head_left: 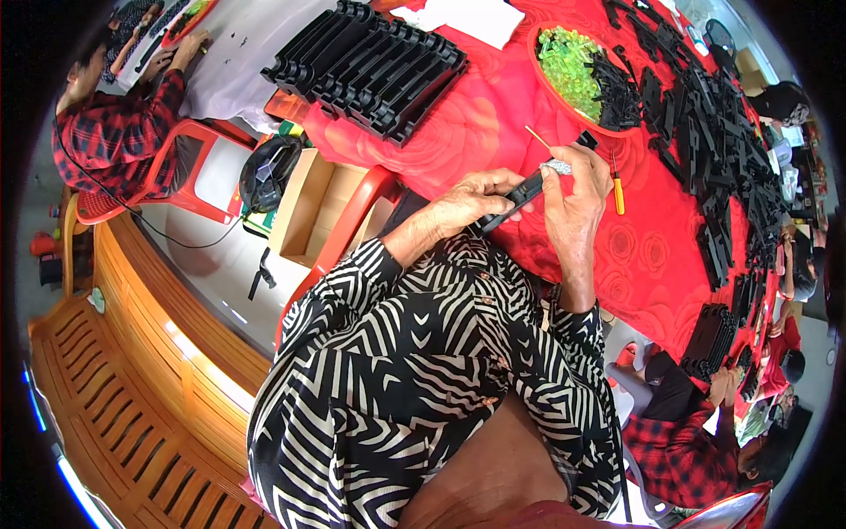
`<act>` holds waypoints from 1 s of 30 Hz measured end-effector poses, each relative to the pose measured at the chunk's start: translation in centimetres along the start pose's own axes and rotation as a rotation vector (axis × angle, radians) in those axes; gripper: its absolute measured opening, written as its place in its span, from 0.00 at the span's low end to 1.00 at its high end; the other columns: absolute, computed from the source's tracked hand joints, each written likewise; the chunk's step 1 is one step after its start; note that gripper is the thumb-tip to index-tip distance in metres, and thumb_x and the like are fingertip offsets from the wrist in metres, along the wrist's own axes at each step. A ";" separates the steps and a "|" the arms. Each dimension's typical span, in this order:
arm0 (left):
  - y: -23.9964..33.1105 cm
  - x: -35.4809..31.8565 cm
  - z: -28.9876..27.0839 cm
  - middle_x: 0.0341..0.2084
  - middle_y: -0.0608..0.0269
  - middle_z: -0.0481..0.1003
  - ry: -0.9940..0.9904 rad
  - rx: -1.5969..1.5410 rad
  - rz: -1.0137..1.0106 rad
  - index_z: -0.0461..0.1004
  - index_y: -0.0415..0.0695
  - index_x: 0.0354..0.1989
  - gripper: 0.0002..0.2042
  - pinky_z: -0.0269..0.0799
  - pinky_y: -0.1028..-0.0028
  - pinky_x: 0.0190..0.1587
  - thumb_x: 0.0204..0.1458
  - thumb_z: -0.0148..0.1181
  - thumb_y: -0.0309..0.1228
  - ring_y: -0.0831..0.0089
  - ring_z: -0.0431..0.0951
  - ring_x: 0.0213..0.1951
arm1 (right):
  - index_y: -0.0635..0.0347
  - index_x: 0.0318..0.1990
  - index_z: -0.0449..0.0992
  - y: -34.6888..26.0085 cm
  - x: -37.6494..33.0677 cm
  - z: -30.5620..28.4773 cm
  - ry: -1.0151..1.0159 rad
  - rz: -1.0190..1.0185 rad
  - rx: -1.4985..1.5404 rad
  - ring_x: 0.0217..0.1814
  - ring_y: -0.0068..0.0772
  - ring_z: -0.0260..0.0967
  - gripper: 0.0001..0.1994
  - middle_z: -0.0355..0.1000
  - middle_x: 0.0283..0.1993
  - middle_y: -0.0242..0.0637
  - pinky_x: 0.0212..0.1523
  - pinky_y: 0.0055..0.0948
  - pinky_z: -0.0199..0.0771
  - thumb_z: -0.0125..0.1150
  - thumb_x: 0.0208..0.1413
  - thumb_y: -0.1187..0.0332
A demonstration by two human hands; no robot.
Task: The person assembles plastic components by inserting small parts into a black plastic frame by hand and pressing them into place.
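My left hand (471,204) grips the near end of a long black plastic bar (527,189) that slants up toward the table. My right hand (577,189) closes around the bar's far part and pinches a small silvery crumpled piece (557,166) against it. Both forearms wear black-and-white zigzag sleeves. Just beyond my hands a thin stick (538,137) and an orange-handled tool (619,196) lie on the red flowered tablecloth (476,123).
A red bowl (548,84) holds green pieces and small black parts. Stacked black plastic frames (370,66) lie at the far left, more black bars (714,141) cover the right. Red plastic chairs (352,225), a cardboard box (308,207), a wooden bench (132,370) and seated people in red plaid surround me.
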State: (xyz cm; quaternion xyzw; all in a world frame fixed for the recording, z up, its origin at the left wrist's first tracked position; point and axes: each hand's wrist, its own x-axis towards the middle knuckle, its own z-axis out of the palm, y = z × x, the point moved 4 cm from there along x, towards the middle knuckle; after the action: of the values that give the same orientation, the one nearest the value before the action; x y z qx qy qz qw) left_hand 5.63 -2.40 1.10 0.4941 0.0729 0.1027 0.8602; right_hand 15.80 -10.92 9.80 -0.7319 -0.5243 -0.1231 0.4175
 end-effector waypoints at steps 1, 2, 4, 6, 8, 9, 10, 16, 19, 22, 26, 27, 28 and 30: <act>-0.2 0.0 -0.1 0.38 0.58 0.74 -0.038 -0.059 -0.037 0.64 0.38 0.51 0.19 0.69 0.77 0.43 0.49 0.49 0.20 0.74 0.74 0.37 | 0.58 0.38 0.73 0.0 0.0 0.2 -0.006 -0.002 0.001 0.50 0.38 0.63 0.14 0.70 0.41 0.39 0.52 0.39 0.54 0.61 0.41 0.77; -0.2 -0.1 -0.4 0.38 0.58 0.74 -0.034 -0.063 -0.036 0.64 0.38 0.51 0.19 0.69 0.77 0.43 0.49 0.49 0.20 0.74 0.74 0.37 | 0.58 0.39 0.73 0.1 0.1 0.4 -0.005 0.008 -0.003 0.50 0.38 0.63 0.14 0.70 0.41 0.39 0.52 0.38 0.54 0.61 0.40 0.77; -0.4 -0.2 -0.5 0.38 0.57 0.74 -0.012 -0.104 -0.146 0.64 0.38 0.51 0.18 0.70 0.77 0.41 0.49 0.49 0.20 0.74 0.75 0.34 | 0.58 0.39 0.73 0.0 0.1 0.3 0.001 0.015 -0.008 0.50 0.38 0.63 0.14 0.70 0.41 0.39 0.52 0.38 0.54 0.61 0.40 0.78; -0.4 -0.2 -0.5 0.37 0.57 0.74 -0.004 -0.090 -0.116 0.64 0.38 0.51 0.18 0.71 0.78 0.39 0.49 0.49 0.20 0.74 0.75 0.33 | 0.58 0.39 0.73 -0.1 0.1 0.1 0.024 -0.005 -0.006 0.49 0.38 0.63 0.15 0.69 0.42 0.40 0.51 0.38 0.55 0.61 0.40 0.78; -0.5 -0.2 -0.6 0.37 0.57 0.74 0.004 -0.077 -0.087 0.64 0.38 0.51 0.18 0.71 0.78 0.38 0.49 0.49 0.20 0.74 0.76 0.32 | 0.58 0.39 0.73 -0.3 0.0 0.1 0.023 0.005 0.007 0.49 0.39 0.63 0.15 0.69 0.42 0.40 0.51 0.38 0.55 0.61 0.40 0.78; -0.6 -0.1 -0.8 0.36 0.57 0.75 0.011 -0.075 -0.084 0.65 0.38 0.50 0.17 0.71 0.78 0.38 0.49 0.49 0.20 0.74 0.76 0.32 | 0.58 0.39 0.73 -0.3 0.0 0.1 0.024 0.018 0.021 0.49 0.39 0.63 0.15 0.69 0.42 0.40 0.51 0.38 0.55 0.61 0.40 0.78; -0.7 -0.1 -1.0 0.35 0.58 0.75 0.018 -0.072 -0.080 0.65 0.38 0.48 0.16 0.71 0.78 0.39 0.49 0.48 0.20 0.75 0.76 0.32 | 0.58 0.39 0.73 -0.3 -0.1 0.1 0.025 0.019 0.020 0.49 0.39 0.63 0.15 0.69 0.42 0.40 0.51 0.38 0.55 0.61 0.40 0.78; -0.9 0.0 -1.2 0.34 0.58 0.75 -0.046 -0.110 -0.045 0.67 0.39 0.44 0.14 0.71 0.78 0.39 0.46 0.49 0.21 0.76 0.75 0.32 | 0.59 0.39 0.72 -1.4 0.0 0.0 0.029 -0.034 -0.025 0.49 0.39 0.63 0.13 0.70 0.40 0.40 0.52 0.41 0.54 0.60 0.42 0.76; -0.6 0.0 -1.0 0.34 0.58 0.75 -0.051 -0.072 -0.016 0.68 0.39 0.43 0.14 0.71 0.78 0.39 0.45 0.49 0.22 0.76 0.75 0.31 | 0.60 0.39 0.72 -2.2 0.1 -0.2 0.031 -0.090 -0.071 0.50 0.39 0.64 0.12 0.71 0.37 0.39 0.52 0.42 0.53 0.59 0.43 0.76; -0.5 0.1 -0.9 0.34 0.59 0.75 -0.029 -0.026 -0.024 0.68 0.39 0.43 0.14 0.71 0.77 0.39 0.45 0.49 0.23 0.76 0.75 0.32 | 0.60 0.38 0.72 -2.3 -0.1 -0.5 0.046 -0.079 -0.060 0.50 0.39 0.63 0.12 0.72 0.36 0.37 0.53 0.42 0.52 0.59 0.43 0.75; -0.9 0.0 -1.2 0.34 0.59 0.75 -0.018 -0.009 -0.004 0.68 0.38 0.43 0.14 0.70 0.77 0.39 0.45 0.49 0.23 0.76 0.75 0.32 | 0.60 0.38 0.72 -2.1 -0.2 -0.4 0.025 -0.038 -0.036 0.51 0.38 0.63 0.11 0.72 0.36 0.37 0.53 0.42 0.52 0.59 0.43 0.75; -1.0 0.0 -1.3 0.34 0.59 0.75 -0.013 -0.011 -0.008 0.68 0.38 0.43 0.14 0.70 0.77 0.39 0.45 0.49 0.22 0.76 0.75 0.32 | 0.59 0.38 0.73 -2.0 -0.3 -0.3 0.019 -0.023 -0.030 0.51 0.38 0.63 0.11 0.72 0.36 0.37 0.53 0.42 0.52 0.59 0.43 0.75; -1.1 0.0 -1.3 0.34 0.60 0.75 -0.008 -0.014 -0.012 0.68 0.38 0.43 0.14 0.70 0.78 0.39 0.46 0.48 0.22 0.76 0.75 0.31 | 0.59 0.38 0.73 -1.9 -0.4 -0.3 0.021 -0.023 -0.032 0.51 0.38 0.63 0.11 0.72 0.36 0.37 0.53 0.42 0.52 0.59 0.43 0.75; -1.2 0.1 -1.2 0.34 0.59 0.75 0.012 -0.006 -0.023 0.68 0.38 0.43 0.14 0.70 0.78 0.38 0.46 0.48 0.21 0.76 0.75 0.31 | 0.59 0.38 0.73 -1.8 -0.6 0.1 0.012 -0.011 -0.058 0.51 0.38 0.63 0.11 0.72 0.36 0.36 0.53 0.42 0.52 0.60 0.43 0.75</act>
State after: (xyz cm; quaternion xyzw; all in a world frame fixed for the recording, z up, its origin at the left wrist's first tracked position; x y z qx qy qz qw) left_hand 5.54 -1.94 -0.54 0.4898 0.0832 0.0961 0.8625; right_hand 14.01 -11.08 10.26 -0.7400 -0.5222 -0.1450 0.3983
